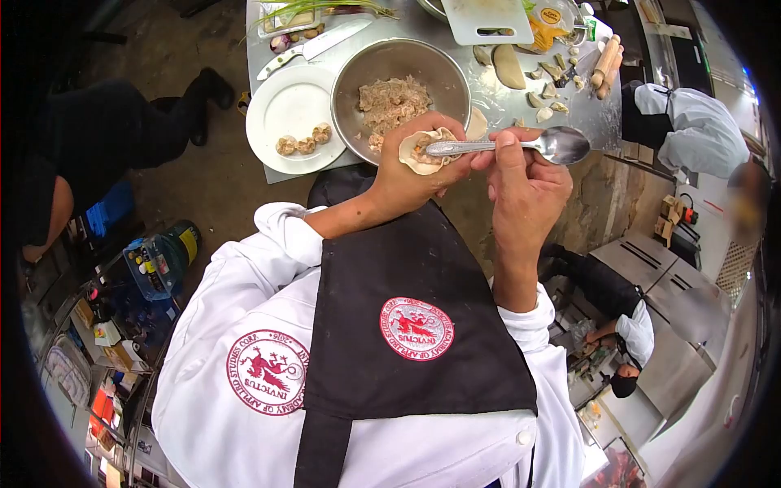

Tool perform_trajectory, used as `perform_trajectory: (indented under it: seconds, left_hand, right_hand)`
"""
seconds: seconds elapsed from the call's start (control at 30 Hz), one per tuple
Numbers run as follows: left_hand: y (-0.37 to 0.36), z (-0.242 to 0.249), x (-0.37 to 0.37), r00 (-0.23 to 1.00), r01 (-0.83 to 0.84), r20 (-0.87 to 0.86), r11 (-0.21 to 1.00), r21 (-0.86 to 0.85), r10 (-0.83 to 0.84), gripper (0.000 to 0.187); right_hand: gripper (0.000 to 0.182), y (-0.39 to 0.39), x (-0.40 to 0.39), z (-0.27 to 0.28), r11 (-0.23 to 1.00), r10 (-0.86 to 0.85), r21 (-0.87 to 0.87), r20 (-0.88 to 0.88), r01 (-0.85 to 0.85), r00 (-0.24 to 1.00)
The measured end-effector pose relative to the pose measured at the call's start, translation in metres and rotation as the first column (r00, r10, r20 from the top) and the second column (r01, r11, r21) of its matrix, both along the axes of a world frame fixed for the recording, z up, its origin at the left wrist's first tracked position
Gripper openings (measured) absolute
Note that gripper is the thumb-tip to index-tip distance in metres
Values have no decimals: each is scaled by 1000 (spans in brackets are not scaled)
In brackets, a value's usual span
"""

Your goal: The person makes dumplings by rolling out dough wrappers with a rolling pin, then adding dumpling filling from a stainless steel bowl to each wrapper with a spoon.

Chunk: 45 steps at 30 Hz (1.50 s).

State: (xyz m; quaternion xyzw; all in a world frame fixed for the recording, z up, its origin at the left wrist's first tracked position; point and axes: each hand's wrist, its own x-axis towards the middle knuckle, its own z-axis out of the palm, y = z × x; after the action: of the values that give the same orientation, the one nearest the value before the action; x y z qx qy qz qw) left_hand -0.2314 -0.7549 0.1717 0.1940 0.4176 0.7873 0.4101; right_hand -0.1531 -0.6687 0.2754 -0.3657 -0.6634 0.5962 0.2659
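Observation:
My left hand [399,174] cups a round dumpling wrapper [416,165] with some filling in its middle. A metal spoon [561,145] is pinched between the thumb and fingers of my right hand [529,183]. Its bowl points right, while the patterned handle end lies over the filling in the wrapper. Just beyond my hands stands a metal mixing bowl [346,98] with minced filling [394,102] in it. To its left, a white plate [281,98] carries a few small shaped dumplings [306,145].
A knife [321,46] lies behind the plate. A white cutting board [480,20] sits at the back. Dough pieces [509,67] and wooden rolling pins [608,65] are on the right of the steel table [602,122]. Other people [634,317] stand around the room.

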Motion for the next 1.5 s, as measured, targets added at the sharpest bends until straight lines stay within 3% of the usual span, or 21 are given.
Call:
perform_trajectory:
  seconds: [0.1,0.2,0.27,0.5,0.6,0.63,0.73,0.83,0.9,0.97,1.1,1.17,1.33,1.5]
  left_hand:
    - [0,5,-1,997,7,75,1000,20,-8,24]
    - [-2,4,-1,998,2,55,1000,24,-4,23]
    - [-2,-1,0,998,3,64,1000,31,-5,23]
    - [-2,-4,0,995,-16,100,998,60,10,23]
    - [-4,-2,1,990,-28,140,993,113,12,24]
    - [-6,0,0,992,-11,129,995,102,-2,25]
    - [-8,0,0,989,14,146,995,103,-29,26]
    - [-7,1,-2,987,15,158,994,111,-33,26]
    - [-6,3,-2,988,17,152,994,111,-34,25]
    - [-8,5,-2,995,19,98,998,55,-24,23]
    - [-12,0,-4,999,25,42,997,77,-28,22]
    - [-15,2,-3,994,51,98,998,46,-55,26]
    - [-14,-1,2,999,7,39,999,50,-9,24]
    - [-16,1,1,999,-14,48,999,53,12,24]
  right_hand:
    - [9,1,0,1,999,42,22,-30,-41,999]
    - [9,6,0,-6,998,65,-18,67,-64,996]
    - [10,5,0,0,1000,12,28,32,-13,999]
    - [13,4,6,-10,996,79,-42,0,-79,997]
    - [15,1,12,-1,961,-2,273,-126,36,992]
    - [11,2,18,4,976,31,217,-137,-1,990]
    - [8,-3,17,0,958,2,287,-35,8,999]
    - [8,-6,15,2,913,161,378,6,-151,987]
    - [11,-8,12,6,860,194,496,-104,-118,975]
    - [6,-5,13,8,872,188,468,-56,-140,981]
    - [7,-3,14,0,839,337,435,53,-326,940]
    - [7,-11,11,9,908,189,393,-79,-143,979]
    - [7,-12,11,-13,959,169,228,20,-169,985]
    - [8,-17,8,-2,965,91,252,-52,-75,994]
